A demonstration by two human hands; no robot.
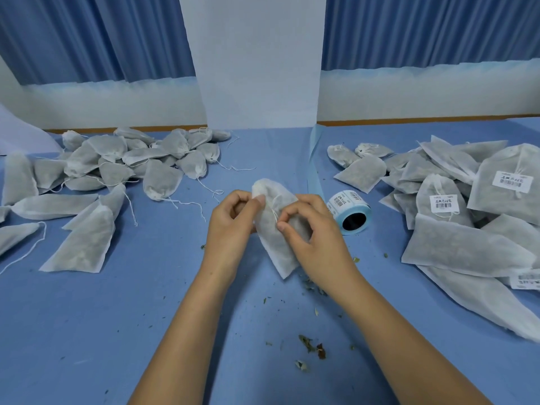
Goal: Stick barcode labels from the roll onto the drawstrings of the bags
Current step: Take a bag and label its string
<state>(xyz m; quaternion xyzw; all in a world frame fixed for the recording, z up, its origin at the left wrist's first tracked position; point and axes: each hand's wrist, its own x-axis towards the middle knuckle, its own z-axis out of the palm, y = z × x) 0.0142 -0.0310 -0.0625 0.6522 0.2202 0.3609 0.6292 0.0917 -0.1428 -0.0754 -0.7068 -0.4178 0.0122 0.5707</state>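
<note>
A white filled drawstring bag (276, 238) is held above the middle of the blue table. My left hand (230, 226) grips its upper left edge, thumb on the cloth. My right hand (309, 232) grips the bag's right side, and its thumb and forefinger pinch the thin white drawstring (274, 213) near the bag's neck. The roll of barcode labels (349, 211) lies on its side just right of my right hand, with its blue core facing me.
A heap of unlabelled bags (117, 162) with loose strings covers the left of the table. Bags carrying barcode labels (444, 204) are piled at the right. Dried leaf crumbs (309, 344) lie in front of me. A white pillar (257, 68) stands behind.
</note>
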